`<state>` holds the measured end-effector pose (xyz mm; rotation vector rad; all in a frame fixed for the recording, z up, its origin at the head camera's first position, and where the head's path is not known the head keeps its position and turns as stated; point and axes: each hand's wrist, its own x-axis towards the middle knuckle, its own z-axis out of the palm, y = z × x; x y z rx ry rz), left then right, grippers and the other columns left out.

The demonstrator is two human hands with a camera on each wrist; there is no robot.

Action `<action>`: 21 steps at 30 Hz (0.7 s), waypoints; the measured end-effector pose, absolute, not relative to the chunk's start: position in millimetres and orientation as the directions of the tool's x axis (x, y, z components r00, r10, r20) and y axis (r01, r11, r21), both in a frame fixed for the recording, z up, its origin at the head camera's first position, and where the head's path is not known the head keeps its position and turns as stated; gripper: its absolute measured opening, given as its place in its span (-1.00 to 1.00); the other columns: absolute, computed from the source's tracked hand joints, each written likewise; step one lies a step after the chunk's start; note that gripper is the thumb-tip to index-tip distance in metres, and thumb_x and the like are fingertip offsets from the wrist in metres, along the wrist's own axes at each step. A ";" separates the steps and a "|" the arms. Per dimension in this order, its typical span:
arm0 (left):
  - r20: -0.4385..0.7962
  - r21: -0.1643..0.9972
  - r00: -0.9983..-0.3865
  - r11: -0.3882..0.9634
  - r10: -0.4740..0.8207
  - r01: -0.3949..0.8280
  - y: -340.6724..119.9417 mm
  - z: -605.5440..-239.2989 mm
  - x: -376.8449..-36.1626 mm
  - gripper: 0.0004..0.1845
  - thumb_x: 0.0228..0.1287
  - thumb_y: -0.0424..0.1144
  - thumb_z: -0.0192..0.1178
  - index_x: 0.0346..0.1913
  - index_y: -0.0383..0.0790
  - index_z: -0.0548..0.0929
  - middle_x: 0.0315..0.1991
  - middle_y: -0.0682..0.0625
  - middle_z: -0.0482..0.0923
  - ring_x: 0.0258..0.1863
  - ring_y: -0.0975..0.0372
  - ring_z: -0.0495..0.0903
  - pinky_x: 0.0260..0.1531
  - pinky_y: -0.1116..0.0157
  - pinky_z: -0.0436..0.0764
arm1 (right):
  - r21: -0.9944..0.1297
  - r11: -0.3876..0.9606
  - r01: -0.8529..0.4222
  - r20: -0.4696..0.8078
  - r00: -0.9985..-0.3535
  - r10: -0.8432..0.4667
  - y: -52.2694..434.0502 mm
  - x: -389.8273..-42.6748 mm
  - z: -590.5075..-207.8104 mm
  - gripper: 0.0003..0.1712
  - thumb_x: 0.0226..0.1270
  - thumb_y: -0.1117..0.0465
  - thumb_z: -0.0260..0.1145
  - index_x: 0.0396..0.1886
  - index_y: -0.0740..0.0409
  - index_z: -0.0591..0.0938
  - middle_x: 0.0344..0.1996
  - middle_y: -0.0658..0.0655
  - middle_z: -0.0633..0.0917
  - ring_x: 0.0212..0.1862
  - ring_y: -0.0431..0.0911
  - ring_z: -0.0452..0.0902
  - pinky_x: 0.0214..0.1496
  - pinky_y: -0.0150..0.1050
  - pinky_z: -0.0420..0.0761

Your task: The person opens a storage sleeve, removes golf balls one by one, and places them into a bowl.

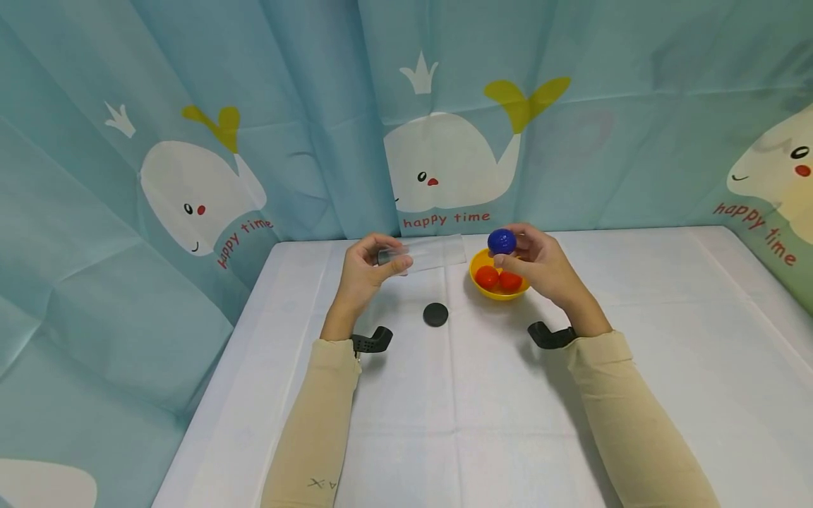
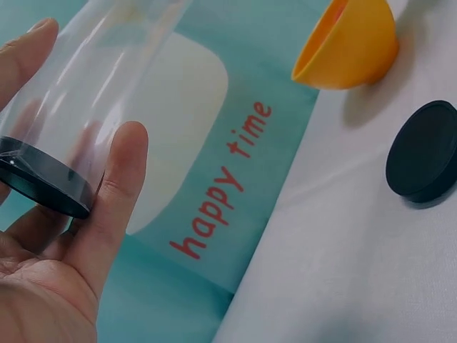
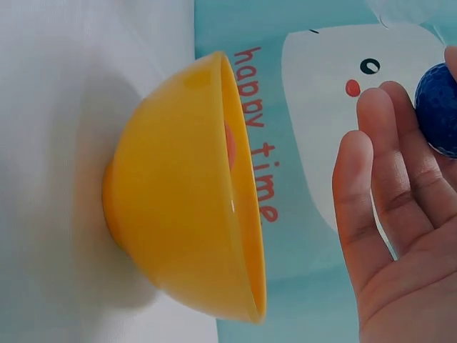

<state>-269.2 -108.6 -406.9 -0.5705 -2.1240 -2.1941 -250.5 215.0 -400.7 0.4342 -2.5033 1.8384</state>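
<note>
My left hand [image 1: 370,267] grips a clear plastic tube [image 1: 438,252] by its black-capped end, fingers and thumb around it. The tube lies nearly level in the head view, its other end pointing right toward the bowl. In the left wrist view the black base [image 2: 46,179] of the tube [image 2: 107,78] sits between thumb and fingers. My right hand [image 1: 540,261] pinches a dark blue dimpled ball [image 1: 502,241] above the yellow bowl [image 1: 498,297]. The ball [image 3: 439,107] shows at the fingertips in the right wrist view. Inside the bowl lie orange-red balls [image 1: 487,277].
A round black lid [image 1: 435,315] lies flat on the white-covered table [image 1: 413,402], between the hands and nearer to me. Behind the table hangs a blue-green curtain [image 1: 317,127] printed with whales. Each wrist wears a black camera mount [image 1: 373,340].
</note>
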 end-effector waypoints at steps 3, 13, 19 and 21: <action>0.262 0.965 -0.939 -0.067 0.223 0.254 -108.9 -407.2 -269.5 -0.67 0.20 -0.47 0.44 0.00 -0.48 0.62 -0.15 0.04 0.68 -0.24 0.22 0.72 -0.13 0.20 0.78 | -0.938 0.252 -0.236 0.191 -0.962 -0.193 217.1 -251.6 -401.3 -0.47 0.42 0.16 0.39 0.30 0.18 0.49 -0.08 -0.09 0.75 -0.12 -0.13 0.67 0.01 -0.46 0.67; 0.173 0.982 -0.974 -0.100 0.149 0.159 -109.9 -407.4 -270.9 -0.79 0.31 -0.34 0.39 -0.11 -0.17 0.57 -0.22 0.06 0.72 -0.24 0.23 0.76 -0.20 0.28 0.77 | -0.918 0.297 -0.264 0.241 -0.964 -0.113 226.3 -255.9 -406.5 -0.53 0.40 0.18 0.41 0.25 0.16 0.56 -0.14 -0.22 0.72 -0.07 -0.11 0.53 0.01 -0.43 0.54; 0.122 0.991 -0.985 -0.075 0.125 0.113 -109.8 -408.1 -272.7 -0.78 0.46 -0.13 0.27 -0.11 -0.07 0.42 -0.22 0.11 0.76 -0.24 0.19 0.73 -0.24 0.24 0.75 | -0.892 0.374 -0.252 0.242 -0.967 -0.074 233.5 -259.2 -413.8 -0.49 0.39 0.14 0.42 0.27 0.18 0.56 -0.10 -0.11 0.68 -0.02 -0.15 0.50 0.01 -0.47 0.54; 0.118 0.992 -0.985 -0.070 0.127 0.109 -109.1 -408.7 -273.4 -0.80 0.50 -0.10 0.22 -0.11 -0.06 0.41 -0.25 0.15 0.77 -0.26 0.20 0.71 -0.29 0.28 0.71 | -0.875 0.421 -0.241 0.237 -0.969 -0.062 235.3 -260.6 -417.5 -0.45 0.39 0.11 0.42 0.29 0.20 0.55 -0.02 0.01 0.65 0.03 -0.13 0.47 0.07 -0.43 0.49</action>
